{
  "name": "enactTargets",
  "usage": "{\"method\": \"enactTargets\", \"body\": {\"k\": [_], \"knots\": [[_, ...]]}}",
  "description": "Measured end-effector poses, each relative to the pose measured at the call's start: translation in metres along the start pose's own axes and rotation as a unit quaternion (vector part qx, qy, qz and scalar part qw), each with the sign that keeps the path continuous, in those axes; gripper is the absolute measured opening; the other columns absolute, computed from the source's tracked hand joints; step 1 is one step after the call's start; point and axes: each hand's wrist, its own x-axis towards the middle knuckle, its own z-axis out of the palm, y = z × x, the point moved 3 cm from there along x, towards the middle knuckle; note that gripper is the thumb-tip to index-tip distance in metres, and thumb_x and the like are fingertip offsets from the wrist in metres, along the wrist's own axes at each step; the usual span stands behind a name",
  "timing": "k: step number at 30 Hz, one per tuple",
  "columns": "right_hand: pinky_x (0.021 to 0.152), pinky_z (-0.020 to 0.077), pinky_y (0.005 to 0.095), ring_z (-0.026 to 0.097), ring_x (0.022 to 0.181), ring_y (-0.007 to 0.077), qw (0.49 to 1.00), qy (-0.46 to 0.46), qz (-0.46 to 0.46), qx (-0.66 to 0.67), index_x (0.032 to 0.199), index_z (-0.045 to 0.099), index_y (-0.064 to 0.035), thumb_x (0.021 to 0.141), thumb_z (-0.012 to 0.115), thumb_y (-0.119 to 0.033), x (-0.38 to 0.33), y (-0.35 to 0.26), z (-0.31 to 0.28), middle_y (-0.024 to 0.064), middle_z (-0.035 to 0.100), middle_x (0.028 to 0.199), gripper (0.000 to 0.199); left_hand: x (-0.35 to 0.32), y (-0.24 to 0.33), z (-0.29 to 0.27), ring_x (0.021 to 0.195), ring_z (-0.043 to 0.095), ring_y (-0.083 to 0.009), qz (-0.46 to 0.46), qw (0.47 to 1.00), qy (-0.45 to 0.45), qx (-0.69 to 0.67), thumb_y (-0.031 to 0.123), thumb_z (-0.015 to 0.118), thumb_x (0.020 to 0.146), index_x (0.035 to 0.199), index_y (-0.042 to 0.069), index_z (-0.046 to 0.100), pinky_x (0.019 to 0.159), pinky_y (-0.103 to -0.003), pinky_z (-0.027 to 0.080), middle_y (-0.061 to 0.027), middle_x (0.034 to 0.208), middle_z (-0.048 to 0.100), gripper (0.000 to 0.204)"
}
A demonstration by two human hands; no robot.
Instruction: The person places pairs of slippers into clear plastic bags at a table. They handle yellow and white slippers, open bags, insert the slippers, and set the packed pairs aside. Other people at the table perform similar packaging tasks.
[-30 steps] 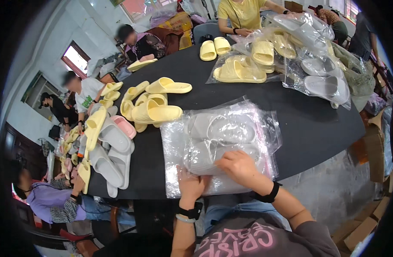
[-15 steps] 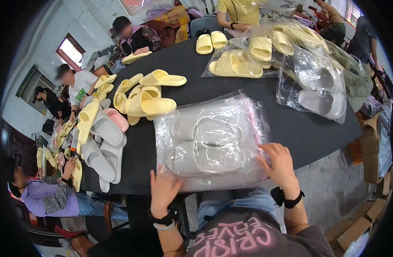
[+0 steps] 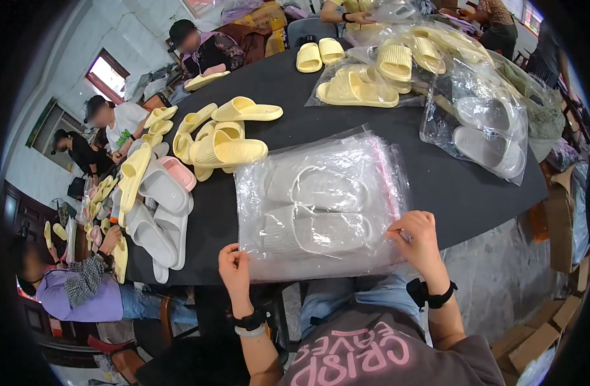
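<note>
Clear bag (image 3: 251, 215): lies flat on the table, directly in front of the wearer, near the edge, over more clear plastic sheets; a pink strip (image 3: 388, 177) runs along the right side of this plastic.
Bagged pair: two grey slippers (image 3: 330, 190) inside the clear bag, one above the other, ribbed straps toward the left.
Left hand (image 3: 234, 265): pinches the lower left corner of the plastic between thumb and fingers.
Right hand (image 3: 416, 237): pinches the plastic's right side, near the lower corner; the two hands are well apart, the bag between them.
Wrists: a black band on each, plus a pale bangle (image 3: 250, 332) on the left.
Table (image 3: 468, 209): black, with a curved edge.
Left of the bag: a cluster of yellow slippers (image 3: 227, 153), then loose grey slippers (image 3: 156, 235) with a pink slipper (image 3: 177, 174) beside them.
Far side: a bare yellow pair (image 3: 320, 56), bagged yellow slippers (image 3: 359, 93), and to their right a bag of grey slippers (image 3: 488, 148).
Other people: one in a purple vest (image 3: 82, 299), lower left; more along the far left and top.
Lower right: cardboard boxes (image 3: 533, 344).
</note>
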Motion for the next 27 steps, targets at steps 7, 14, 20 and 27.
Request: {"method": "enactTargets", "body": {"k": [7,14,20,27], "knots": [[0.096,0.0395,0.0385,0.063,0.102,0.0253,0.980,0.083,0.077,0.164,0.080,0.068,-0.0075,0.075,0.078,-0.005,-0.036,0.028,-0.003,0.0069,0.069,0.094,0.012,-0.034,-0.012,-0.015,0.070,0.052,-0.0062,0.011,0.998,0.058,0.015,0.004,0.066,0.091,0.112,0.003,0.062,0.065,-0.022,0.036,-0.0002,0.081,0.064,0.022],[0.103,0.0333,0.0401,0.057,0.120,0.0255,0.979,-0.164,0.028,0.118,0.085,0.068,-0.0107,0.079,0.078,-0.014,-0.053,0.030,-0.008,0.0010,0.070,0.108,0.012,-0.054,-0.014,-0.010,0.094,0.054,-0.0246,0.065,0.966,-0.005,0.251,0.004,0.063,0.088,0.116,0.007,0.063,0.094,-0.040,0.037,-0.0044,0.091,0.059,0.029],[0.095,0.0376,0.0375,0.060,0.111,0.0257,0.983,-0.176,0.023,0.054,0.089,0.069,-0.0096,0.085,0.072,-0.035,-0.006,0.000,-0.024,0.0052,0.069,0.103,0.026,-0.030,0.020,0.006,0.111,0.055,-0.0336,0.165,0.953,0.001,0.256,0.003,0.060,0.088,0.122,0.001,0.059,0.102,-0.045,0.038,-0.0146,0.114,0.060,0.034],[0.061,0.0500,0.0374,0.067,0.064,0.0269,0.979,-0.187,-0.012,-0.075,0.075,0.067,-0.0073,0.087,0.068,-0.047,0.047,-0.022,0.033,0.0082,0.068,0.070,0.042,-0.006,0.036,0.048,0.125,0.053,-0.0374,0.146,0.976,-0.106,0.120,0.011,0.050,0.101,0.132,-0.004,0.054,0.107,-0.043,0.040,-0.0239,0.134,0.056,0.036]]}}
